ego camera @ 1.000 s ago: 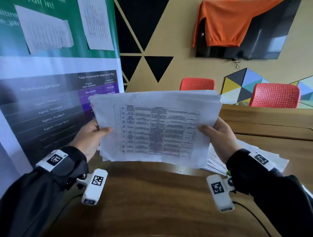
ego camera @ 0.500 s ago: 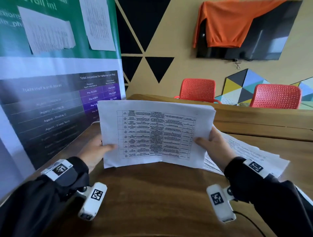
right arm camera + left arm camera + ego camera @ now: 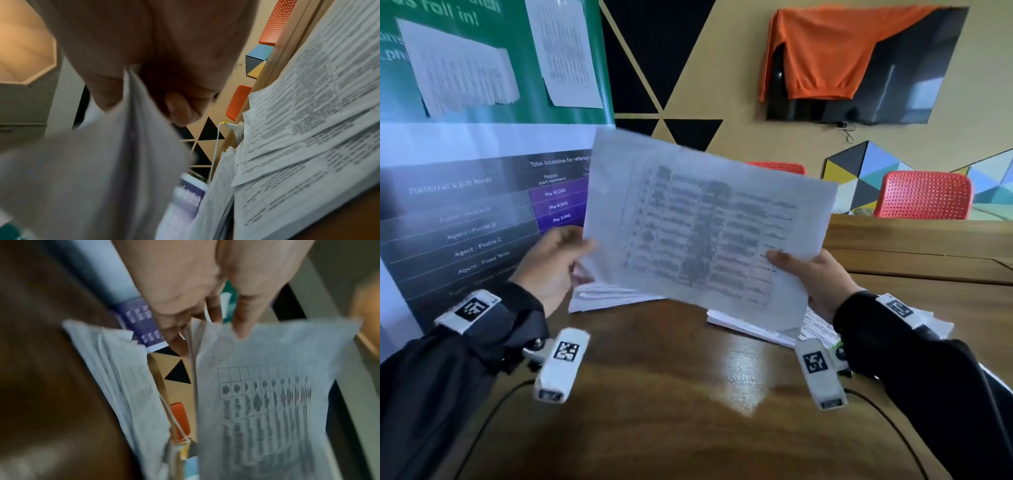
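Observation:
I hold a thin sheaf of white sheets (image 3: 698, 226) printed with a table, up over the brown wooden table (image 3: 688, 394) and tilted, its left corner higher. My left hand (image 3: 565, 257) pinches the left edge, with the thumb (image 3: 242, 321) on the printed face and the fingers behind. At the lower right corner my right hand (image 3: 804, 274) grips the sheaf, thumb in front. In the right wrist view the sheets (image 3: 82, 170) run blurred between thumb and fingers. Below them a pile of papers (image 3: 609, 298) lies on the table.
More printed papers (image 3: 822, 329) are spread on the table under my right wrist. A printed banner (image 3: 465, 205) stands close on the left. Red chairs (image 3: 924, 195) sit behind the table's far edge. On the wall hangs a screen (image 3: 893, 85) draped with an orange cloth (image 3: 825, 44).
Half a second ago the sheaf stood with its lower edge on the table. Now both hands have raised it and tipped it, left side up, and a pile shows beneath it.

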`<move>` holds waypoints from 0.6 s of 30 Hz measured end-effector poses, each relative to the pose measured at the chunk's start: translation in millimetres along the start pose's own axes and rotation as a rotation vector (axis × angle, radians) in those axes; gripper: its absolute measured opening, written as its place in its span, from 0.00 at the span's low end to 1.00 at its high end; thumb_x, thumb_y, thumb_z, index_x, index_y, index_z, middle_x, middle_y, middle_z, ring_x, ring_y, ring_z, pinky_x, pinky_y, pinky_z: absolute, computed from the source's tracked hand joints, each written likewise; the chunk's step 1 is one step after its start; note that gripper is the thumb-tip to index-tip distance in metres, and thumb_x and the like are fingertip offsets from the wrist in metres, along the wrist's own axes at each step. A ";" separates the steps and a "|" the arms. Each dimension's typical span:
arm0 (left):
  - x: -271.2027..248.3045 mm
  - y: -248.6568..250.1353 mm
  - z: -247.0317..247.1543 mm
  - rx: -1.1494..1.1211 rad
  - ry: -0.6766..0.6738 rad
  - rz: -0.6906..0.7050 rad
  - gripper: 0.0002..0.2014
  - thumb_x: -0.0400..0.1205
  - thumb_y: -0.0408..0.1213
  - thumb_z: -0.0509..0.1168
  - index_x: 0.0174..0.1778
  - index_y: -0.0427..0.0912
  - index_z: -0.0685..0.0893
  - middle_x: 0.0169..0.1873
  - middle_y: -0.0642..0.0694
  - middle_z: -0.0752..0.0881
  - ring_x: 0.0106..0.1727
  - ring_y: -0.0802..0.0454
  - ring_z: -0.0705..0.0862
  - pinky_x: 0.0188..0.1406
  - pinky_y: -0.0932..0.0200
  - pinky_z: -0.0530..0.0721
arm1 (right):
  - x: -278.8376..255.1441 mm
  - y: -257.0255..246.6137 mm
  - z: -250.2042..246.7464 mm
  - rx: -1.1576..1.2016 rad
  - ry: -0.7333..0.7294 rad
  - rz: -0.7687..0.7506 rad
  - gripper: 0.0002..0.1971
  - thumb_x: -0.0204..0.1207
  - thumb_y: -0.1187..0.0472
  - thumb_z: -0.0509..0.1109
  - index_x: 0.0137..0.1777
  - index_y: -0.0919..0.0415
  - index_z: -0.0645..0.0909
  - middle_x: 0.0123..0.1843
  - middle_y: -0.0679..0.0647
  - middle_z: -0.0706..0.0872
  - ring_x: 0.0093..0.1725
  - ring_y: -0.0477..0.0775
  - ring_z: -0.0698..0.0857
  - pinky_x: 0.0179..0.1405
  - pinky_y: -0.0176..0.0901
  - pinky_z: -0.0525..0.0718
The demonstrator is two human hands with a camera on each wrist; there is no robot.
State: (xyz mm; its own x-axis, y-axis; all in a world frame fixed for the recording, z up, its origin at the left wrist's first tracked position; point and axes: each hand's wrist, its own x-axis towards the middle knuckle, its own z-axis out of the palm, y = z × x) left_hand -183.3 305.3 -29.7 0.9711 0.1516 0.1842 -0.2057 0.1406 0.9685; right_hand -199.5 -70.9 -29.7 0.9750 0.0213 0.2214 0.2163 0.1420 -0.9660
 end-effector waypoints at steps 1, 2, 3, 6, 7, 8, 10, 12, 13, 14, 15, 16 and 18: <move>-2.6 1.2 6.3 -0.118 0.041 -0.047 0.04 0.84 0.42 0.68 0.47 0.46 0.83 0.45 0.47 0.90 0.47 0.48 0.89 0.46 0.48 0.85 | 0.6 -0.4 2.6 0.049 0.040 -0.018 0.16 0.71 0.64 0.77 0.60 0.62 0.86 0.57 0.58 0.93 0.56 0.61 0.92 0.59 0.57 0.89; -7.2 -0.9 17.3 -0.224 0.048 -0.121 0.12 0.82 0.51 0.69 0.47 0.46 0.82 0.45 0.47 0.88 0.50 0.46 0.87 0.51 0.46 0.85 | 1.6 0.4 6.0 0.093 0.069 -0.031 0.16 0.73 0.65 0.76 0.60 0.62 0.85 0.57 0.59 0.93 0.56 0.61 0.92 0.58 0.57 0.89; -11.6 -7.0 30.3 -0.285 0.027 -0.200 0.19 0.79 0.57 0.69 0.51 0.44 0.81 0.49 0.46 0.87 0.55 0.45 0.87 0.56 0.44 0.84 | 2.3 1.2 9.9 0.130 0.087 -0.040 0.14 0.74 0.66 0.76 0.60 0.63 0.85 0.56 0.59 0.93 0.56 0.61 0.92 0.58 0.57 0.89; -35.9 -29.5 87.8 -0.350 -0.233 -0.322 0.32 0.79 0.60 0.68 0.67 0.36 0.80 0.61 0.37 0.85 0.59 0.36 0.85 0.49 0.44 0.85 | 2.4 3.8 26.4 0.194 0.095 -0.042 0.11 0.77 0.67 0.75 0.59 0.64 0.86 0.56 0.59 0.93 0.56 0.61 0.92 0.58 0.57 0.89; -42.3 -37.4 105.7 -0.365 -0.296 -0.338 0.32 0.79 0.58 0.70 0.70 0.36 0.80 0.60 0.36 0.85 0.56 0.35 0.85 0.44 0.46 0.85 | 1.7 4.8 32.2 0.196 0.092 -0.036 0.11 0.77 0.66 0.75 0.59 0.64 0.86 0.56 0.60 0.93 0.56 0.62 0.92 0.59 0.58 0.88; -48.1 -42.0 122.9 -0.368 -0.326 -0.356 0.32 0.77 0.56 0.73 0.71 0.37 0.81 0.58 0.35 0.86 0.51 0.37 0.84 0.38 0.48 0.85 | 1.0 6.8 36.6 0.182 0.088 -0.034 0.10 0.77 0.66 0.75 0.58 0.63 0.86 0.55 0.60 0.93 0.55 0.61 0.92 0.59 0.59 0.88; -51.9 -48.0 148.2 -0.363 -0.291 -0.353 0.33 0.71 0.50 0.79 0.69 0.37 0.83 0.53 0.36 0.88 0.45 0.39 0.83 0.30 0.53 0.82 | 1.2 12.1 40.6 0.117 0.096 -0.037 0.08 0.78 0.65 0.75 0.55 0.61 0.87 0.53 0.58 0.93 0.54 0.60 0.92 0.60 0.60 0.88; -48.1 -52.0 162.6 -0.315 -0.195 -0.289 0.25 0.72 0.42 0.79 0.63 0.37 0.86 0.55 0.38 0.91 0.51 0.36 0.85 0.35 0.49 0.79 | 3.4 14.1 32.1 -0.014 0.070 -0.047 0.09 0.78 0.59 0.76 0.56 0.59 0.87 0.55 0.57 0.93 0.56 0.60 0.91 0.63 0.62 0.87; -45.3 -52.6 165.7 -0.289 -0.167 -0.273 0.19 0.74 0.39 0.78 0.60 0.39 0.87 0.57 0.40 0.91 0.54 0.35 0.86 0.37 0.48 0.79 | 4.0 11.6 22.8 -0.115 0.027 -0.039 0.13 0.76 0.51 0.77 0.56 0.58 0.87 0.55 0.56 0.93 0.56 0.59 0.91 0.62 0.61 0.87; -42.0 -52.7 166.1 -0.266 -0.148 -0.276 0.16 0.76 0.38 0.77 0.58 0.39 0.87 0.57 0.41 0.92 0.55 0.36 0.87 0.36 0.48 0.78 | 5.5 7.8 10.0 -0.254 -0.018 -0.024 0.21 0.73 0.41 0.76 0.56 0.58 0.88 0.54 0.55 0.93 0.54 0.56 0.91 0.59 0.58 0.88; -37.6 -53.0 164.0 -0.251 -0.125 -0.283 0.16 0.77 0.38 0.77 0.58 0.37 0.87 0.55 0.41 0.92 0.53 0.37 0.88 0.34 0.49 0.78 | 6.0 1.5 -4.0 -0.410 -0.061 -0.009 0.28 0.69 0.32 0.74 0.55 0.57 0.88 0.53 0.54 0.93 0.50 0.52 0.90 0.54 0.54 0.87; -31.4 -54.6 159.9 -0.229 -0.098 -0.289 0.17 0.77 0.39 0.77 0.58 0.35 0.87 0.52 0.40 0.93 0.49 0.38 0.88 0.35 0.49 0.78 | 7.5 -3.8 -19.6 -0.590 -0.093 -0.008 0.33 0.67 0.26 0.72 0.54 0.56 0.88 0.51 0.53 0.92 0.47 0.50 0.88 0.51 0.52 0.85; -18.2 -59.5 151.6 -0.152 -0.061 -0.300 0.23 0.74 0.46 0.78 0.58 0.34 0.88 0.53 0.40 0.91 0.47 0.39 0.87 0.43 0.46 0.81 | 11.1 -9.2 -51.4 -0.970 -0.143 0.024 0.38 0.59 0.21 0.67 0.54 0.53 0.86 0.51 0.51 0.90 0.49 0.48 0.86 0.54 0.48 0.82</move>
State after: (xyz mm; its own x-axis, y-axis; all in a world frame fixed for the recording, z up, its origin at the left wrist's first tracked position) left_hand -170.4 145.9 -65.2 0.9956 0.0232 -0.0912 0.0793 0.3151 0.9457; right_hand -188.0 -122.8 -25.3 0.9780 0.1421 0.1527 0.2076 -0.7337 -0.6470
